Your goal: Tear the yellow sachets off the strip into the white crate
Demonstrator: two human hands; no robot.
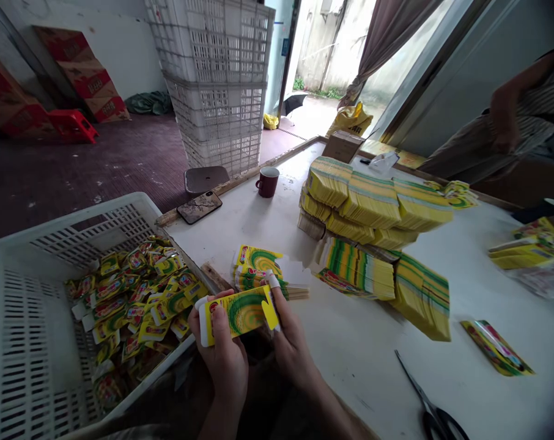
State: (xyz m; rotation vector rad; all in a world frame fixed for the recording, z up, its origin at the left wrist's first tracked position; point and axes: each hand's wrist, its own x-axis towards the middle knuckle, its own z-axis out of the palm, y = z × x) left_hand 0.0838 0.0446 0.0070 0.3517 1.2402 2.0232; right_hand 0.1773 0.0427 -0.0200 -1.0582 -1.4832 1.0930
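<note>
A small yellow-and-green cardboard carton (247, 311) with a spiral print lies across my left hand (224, 348), the thumb pressed on its upper face and the fingers beneath. At the carton's right end, flaps stick out. My right hand (288, 339) grips that end, its index finger, with a white covering on the tip, pointing up along the edge. Just behind, a short stack of flat cartons (258, 260) rests by the table's edge. Left of my hands stands a white plastic basket (43, 366), partly filled with similar cartons (134, 293).
Bundles of flat cartons (373, 201) are piled mid-table. Around them are a dark red mug (268, 183), a phone (200, 206), black scissors (430, 406) and a shiny packet (496, 347). Stacked crates (217, 79) stand beyond. Another person (510, 116) is at the right.
</note>
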